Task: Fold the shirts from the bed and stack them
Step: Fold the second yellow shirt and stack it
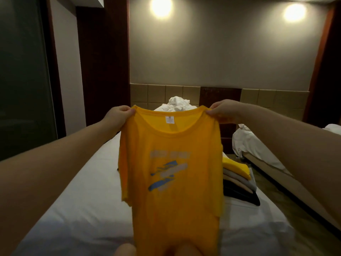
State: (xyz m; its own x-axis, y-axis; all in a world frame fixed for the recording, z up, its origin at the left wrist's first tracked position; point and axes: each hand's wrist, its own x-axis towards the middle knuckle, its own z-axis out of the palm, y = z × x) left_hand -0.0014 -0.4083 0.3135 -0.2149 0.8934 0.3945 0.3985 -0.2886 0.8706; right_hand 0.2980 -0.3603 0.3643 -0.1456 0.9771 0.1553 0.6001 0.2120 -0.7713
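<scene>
Left hand [118, 115] and right hand [224, 109] pinch yellow T-shirt [169, 172] at shoulders; light, limp fabric, likely drapes.

Both arms outstretched, raised; left hand [120, 115], right hand [224, 109] each pinching yellow shirt [171, 172] shoulder.

The shirt [171, 182] hangs over the bed [88, 191], stack [238, 180] to its right

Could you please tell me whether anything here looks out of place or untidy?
The white bedding lies crumpled at the head of the bed, and the stack of folded shirts is stepped rather than square. The yellow shirt hangs evenly.
</scene>
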